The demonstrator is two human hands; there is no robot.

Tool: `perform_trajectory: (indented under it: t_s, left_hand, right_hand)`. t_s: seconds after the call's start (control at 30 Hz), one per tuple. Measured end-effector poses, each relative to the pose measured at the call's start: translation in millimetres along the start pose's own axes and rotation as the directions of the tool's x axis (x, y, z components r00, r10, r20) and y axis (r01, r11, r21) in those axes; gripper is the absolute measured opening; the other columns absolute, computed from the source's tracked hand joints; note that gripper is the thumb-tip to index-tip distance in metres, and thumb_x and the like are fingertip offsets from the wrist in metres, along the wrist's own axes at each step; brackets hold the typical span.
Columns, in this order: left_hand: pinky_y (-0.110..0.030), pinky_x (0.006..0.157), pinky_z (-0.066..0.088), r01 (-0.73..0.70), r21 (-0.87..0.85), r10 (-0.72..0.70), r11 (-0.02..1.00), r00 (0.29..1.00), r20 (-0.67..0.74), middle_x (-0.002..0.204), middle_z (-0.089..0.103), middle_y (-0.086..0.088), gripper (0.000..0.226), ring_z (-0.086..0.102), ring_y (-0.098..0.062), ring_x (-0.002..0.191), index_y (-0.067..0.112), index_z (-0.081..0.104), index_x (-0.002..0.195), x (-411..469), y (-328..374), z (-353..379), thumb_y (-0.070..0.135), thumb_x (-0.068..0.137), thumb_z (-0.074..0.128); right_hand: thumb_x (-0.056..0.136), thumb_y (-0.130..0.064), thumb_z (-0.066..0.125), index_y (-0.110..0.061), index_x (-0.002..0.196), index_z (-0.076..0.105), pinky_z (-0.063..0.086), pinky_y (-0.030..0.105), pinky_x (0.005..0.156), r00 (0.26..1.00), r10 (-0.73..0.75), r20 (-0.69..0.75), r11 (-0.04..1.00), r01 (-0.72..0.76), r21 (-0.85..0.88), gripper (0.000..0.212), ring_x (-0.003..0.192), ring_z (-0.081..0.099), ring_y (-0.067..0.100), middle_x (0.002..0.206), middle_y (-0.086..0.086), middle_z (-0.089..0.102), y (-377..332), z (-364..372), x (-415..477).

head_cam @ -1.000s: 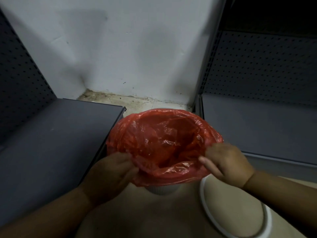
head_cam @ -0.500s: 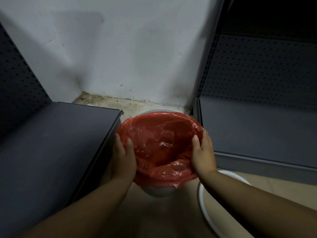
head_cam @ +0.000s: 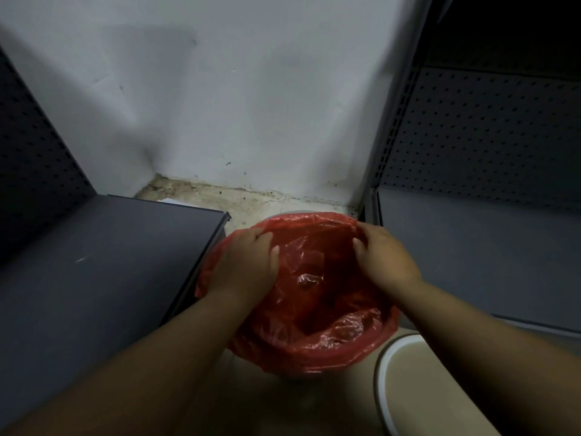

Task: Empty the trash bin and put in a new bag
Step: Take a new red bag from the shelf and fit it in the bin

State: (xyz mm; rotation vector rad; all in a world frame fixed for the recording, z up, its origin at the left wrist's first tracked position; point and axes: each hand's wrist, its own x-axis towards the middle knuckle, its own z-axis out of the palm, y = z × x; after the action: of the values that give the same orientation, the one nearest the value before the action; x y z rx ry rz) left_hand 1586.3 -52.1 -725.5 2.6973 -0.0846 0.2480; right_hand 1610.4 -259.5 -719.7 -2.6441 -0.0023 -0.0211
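A red plastic bag (head_cam: 327,313) lines a small round bin on the floor, its mouth folded down over the rim; only a sliver of the pale bin (head_cam: 295,211) shows at the far edge. My left hand (head_cam: 245,262) lies over the left side of the bag's mouth, fingers pinching the plastic at the far-left rim. My right hand (head_cam: 382,258) reaches over the right side, fingers curled on the plastic at the far-right rim. The bag's inside looks empty and crumpled.
A white ring (head_cam: 382,366), likely the bin's lid rim, lies on the floor at the lower right. Dark grey shelf bases flank the bin, one on the left (head_cam: 103,262) and one on the right (head_cam: 471,247). A stained white wall (head_cam: 251,105) stands behind.
Both hands have moved from the bag's near sides up to its far rim, spreading the plastic wider over the bin. The view has come closer to the bin.
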Motion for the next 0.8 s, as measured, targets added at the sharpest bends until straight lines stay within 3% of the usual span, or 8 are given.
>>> perform_trajectory:
  t_s: [0.13, 0.27, 0.33, 0.5, 0.6, 0.67, 0.73, 0.8]
  left_hand:
    - [-0.038, 0.113, 0.026, 0.021, 0.087, -0.029, 0.996, 0.995, 0.096, 0.147, 0.039, -0.011, 0.050, 0.034, -0.025, 0.135, 0.007, 0.035, 0.140, 16.3, -3.5, 5.6, 0.030, 0.097, 0.035]
    - [-0.041, 0.110, 0.033, 0.052, 0.049, -0.059, 0.997, 0.987, 0.148, 0.144, 0.042, -0.013, 0.048, 0.038, -0.026, 0.131, 0.008, 0.037, 0.138, 31.0, -11.5, 8.3, 0.030, 0.097, 0.035]
    - [-0.043, 0.103, 0.039, 0.069, -0.029, -0.063, 0.997, 0.984, 0.167, 0.134, 0.049, -0.012, 0.042, 0.046, -0.026, 0.122, 0.009, 0.043, 0.132, 38.6, -16.4, 9.9, 0.030, 0.096, 0.037]
    - [-0.040, 0.101, 0.038, 0.159, -0.138, -0.126, 0.978, 0.967, 0.221, 0.135, 0.051, -0.014, 0.042, 0.048, -0.028, 0.121, 0.010, 0.044, 0.134, 55.3, -19.2, 7.5, 0.030, 0.098, 0.035]
    - [-0.032, 0.095, 0.035, 0.267, -0.236, -0.201, 0.934, 0.942, 0.270, 0.134, 0.052, -0.013, 0.038, 0.048, -0.029, 0.122, 0.012, 0.048, 0.130, 61.0, -19.1, -0.6, 0.027, 0.099, 0.032]
    - [-0.031, 0.093, 0.035, 0.328, -0.311, -0.236, 0.892, 0.925, 0.299, 0.134, 0.052, -0.017, 0.037, 0.048, -0.030, 0.121, 0.006, 0.050, 0.127, 64.0, -21.1, -2.2, 0.020, 0.101, 0.029]
    - [-0.031, 0.083, 0.036, 0.352, -0.326, -0.263, 0.877, 0.921, 0.288, 0.123, 0.056, -0.022, 0.033, 0.054, -0.031, 0.109, 0.002, 0.055, 0.114, 65.0, -23.1, -2.3, 0.018, 0.100, 0.030]
    - [-0.030, 0.067, 0.037, 0.399, -0.427, -0.278, 0.811, 0.907, 0.317, 0.094, 0.061, -0.019, 0.044, 0.057, -0.023, 0.080, 0.006, 0.060, 0.085, 62.6, -28.1, -3.4, 0.031, 0.100, 0.028]
  right_hand:
    - [0.100, -0.024, 0.036, -0.015, 0.140, 0.043, 0.038, 0.037, 0.104, 0.998, -0.041, 0.052, 0.997, 0.044, -0.058, 0.041, 0.125, 0.047, 0.029, 0.138, 0.011, 0.049, -3.8, 2.9, 19.7]
    - [0.101, -0.030, 0.033, -0.021, 0.143, 0.038, 0.036, 0.040, 0.104, 0.996, -0.028, 0.087, 0.993, 0.037, -0.110, 0.043, 0.124, 0.044, 0.033, 0.139, 0.011, 0.046, 0.7, 9.1, 31.9]
    - [0.100, -0.034, 0.033, -0.024, 0.142, 0.037, 0.039, 0.041, 0.103, 0.994, -0.006, 0.108, 0.998, 0.012, -0.059, 0.043, 0.124, 0.045, 0.032, 0.139, 0.010, 0.046, -1.1, 11.0, 36.8]
    - [0.098, -0.045, 0.034, -0.030, 0.139, 0.042, 0.040, 0.036, 0.100, 0.965, 0.083, 0.247, 0.978, -0.127, 0.167, 0.044, 0.125, 0.049, 0.026, 0.141, 0.004, 0.049, -6.7, 6.2, 50.6]
    - [0.099, -0.045, 0.034, -0.024, 0.139, 0.046, 0.031, 0.029, 0.096, 0.934, 0.115, 0.337, 0.926, -0.224, 0.303, 0.047, 0.131, 0.044, 0.024, 0.145, 0.004, 0.046, -9.4, -1.8, 57.3]
    - [0.098, -0.050, 0.030, -0.019, 0.140, 0.045, 0.030, 0.033, 0.105, 0.918, 0.148, 0.368, 0.904, -0.277, 0.326, 0.054, 0.134, 0.041, 0.028, 0.148, 0.008, 0.043, -7.8, -2.1, 61.6]
    - [0.095, -0.057, 0.028, -0.014, 0.138, 0.047, 0.029, 0.040, 0.110, 0.902, 0.226, 0.368, 0.866, -0.359, 0.347, 0.064, 0.133, 0.042, 0.032, 0.147, 0.013, 0.043, -3.7, 1.1, 64.3]
    - [0.091, -0.065, 0.030, -0.010, 0.133, 0.052, 0.034, 0.045, 0.110, 0.875, 0.308, 0.374, 0.797, -0.452, 0.401, 0.073, 0.128, 0.047, 0.035, 0.143, 0.016, 0.048, 1.6, 4.2, 64.5]
